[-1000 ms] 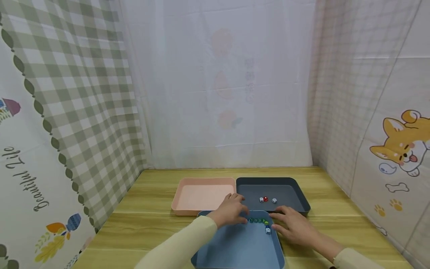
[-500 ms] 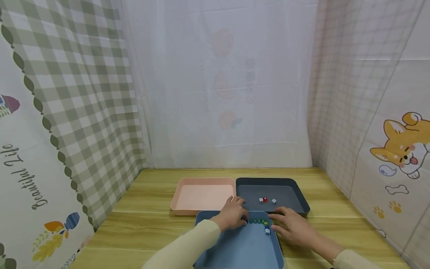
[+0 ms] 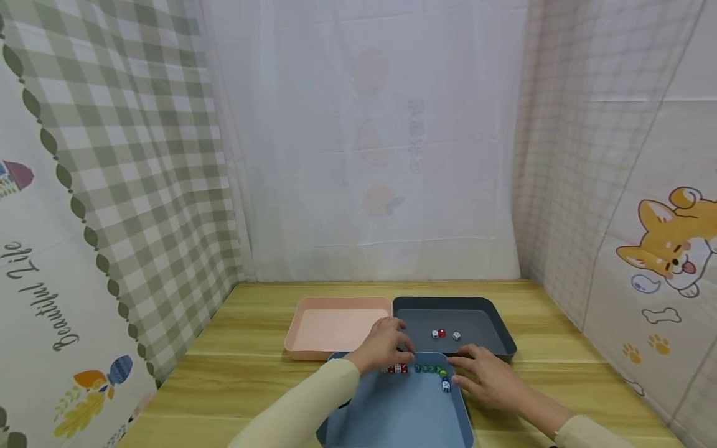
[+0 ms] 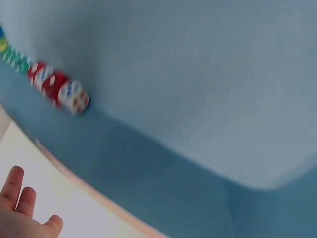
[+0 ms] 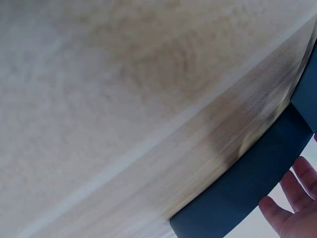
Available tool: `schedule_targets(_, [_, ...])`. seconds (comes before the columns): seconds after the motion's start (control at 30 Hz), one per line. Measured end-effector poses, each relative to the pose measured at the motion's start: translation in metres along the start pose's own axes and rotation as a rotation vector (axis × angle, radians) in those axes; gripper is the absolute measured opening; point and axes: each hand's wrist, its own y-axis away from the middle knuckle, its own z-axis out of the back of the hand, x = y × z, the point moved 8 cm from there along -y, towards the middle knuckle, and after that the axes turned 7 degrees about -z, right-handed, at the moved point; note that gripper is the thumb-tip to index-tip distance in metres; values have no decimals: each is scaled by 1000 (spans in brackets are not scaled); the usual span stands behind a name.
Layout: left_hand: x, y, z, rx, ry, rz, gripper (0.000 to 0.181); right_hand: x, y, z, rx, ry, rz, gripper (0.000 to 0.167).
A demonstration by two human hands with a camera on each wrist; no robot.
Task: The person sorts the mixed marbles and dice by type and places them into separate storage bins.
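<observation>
In the head view, my left hand point(image 3: 382, 344) hovers over the far rim of the blue tray point(image 3: 400, 410), its fingers loosely bent with nothing visible between them. Just beneath it, red and white dice point(image 3: 398, 368) line the tray's far wall. Beside them the row carries on with small green dice point(image 3: 427, 369), then a yellow-green one and a blue one at the corner. A white die point(image 3: 445, 386) sits at the right wall. My right hand point(image 3: 492, 378) is by the tray's right corner, fingers relaxed; whether they touch the rim I cannot tell.
Behind the blue tray stand a pink tray point(image 3: 342, 320) on the left and a dark grey tray point(image 3: 482, 323) on the right. The grey one holds a red die point(image 3: 442, 333) and two white dice. Cloth curtains surround the wooden table point(image 3: 241, 361).
My left hand dips toward the row, then lifts and shifts slightly left and away, uncovering the red and white dice along the far wall. My right hand stays nearly still.
</observation>
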Motion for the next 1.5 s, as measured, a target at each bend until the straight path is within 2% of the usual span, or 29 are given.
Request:
schedule_targets(0.17, [23, 0, 20, -73, 87, 63, 8, 1, 1, 1, -12, 11, 14, 43])
schedule_targets(0.37, [66, 11, 40, -185, 249, 155, 8, 1, 1, 1, -7, 10, 10, 43])
schedule_targets(0.47, [90, 19, 47, -224, 299, 207, 9, 1, 2, 1, 0, 7, 2, 44])
schedule_targets(0.6, [121, 31, 53, -254, 350, 307, 12, 1, 2, 1, 8, 7, -4, 45])
schedule_targets(0.7, [141, 41, 55, -281, 405, 387, 15, 1, 2, 1, 11, 12, -4, 46])
schedule_targets(0.8, [156, 49, 57, -315, 423, 425, 17, 1, 2, 2, 9, 13, -4, 46])
schedule_targets(0.97, [174, 61, 55, -329, 360, 488, 18, 1, 2, 2, 11, 9, -12, 47])
schedule_targets(1.1, [182, 70, 51, -331, 363, 550, 17, 0, 2, 1, 11, 8, -13, 47])
schedule_targets(1.23, [181, 75, 50, -334, 360, 535, 12, -1, 2, 0, 9, 9, -8, 46])
schedule_targets(1.37, [180, 74, 48, -335, 338, 502, 9, -1, 2, -1, 7, 8, -7, 46])
schedule_targets(1.5, [181, 72, 45, -335, 339, 495, 10, -1, 2, 0, 6, 13, -12, 46])
